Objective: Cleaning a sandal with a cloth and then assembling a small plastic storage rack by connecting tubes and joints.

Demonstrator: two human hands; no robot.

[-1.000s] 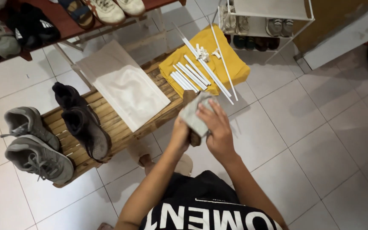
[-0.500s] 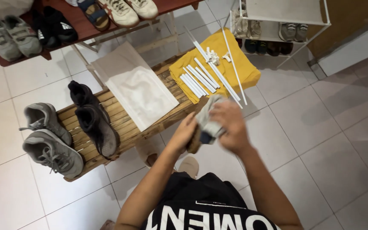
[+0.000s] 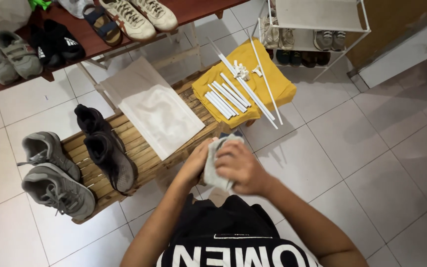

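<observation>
Both of my hands are together in front of my chest, above the tiled floor. My left hand [image 3: 193, 165] grips a brown sandal with a dark blue part [image 3: 235, 133]; most of it is hidden behind the cloth and my fingers. My right hand [image 3: 241, 168] presses a light grey cloth [image 3: 212, 168] against the sandal. The cloth is wrapped around the sandal's near side.
A low bamboo bench [image 3: 142, 157] holds black shoes [image 3: 104, 148], a white flat bag [image 3: 155, 112] and a yellow cloth [image 3: 278, 85] with white rods [image 3: 226, 96]. Grey sneakers [image 3: 55, 180] sit at its left end. Behind stand a red-brown shoe shelf [image 3: 95, 47] and a white wire rack [image 3: 317, 22].
My hands, with sandal and cloth, have dropped lower and closer to my body. The right hand has slid the cloth across the sandal. The view has shifted slightly.
</observation>
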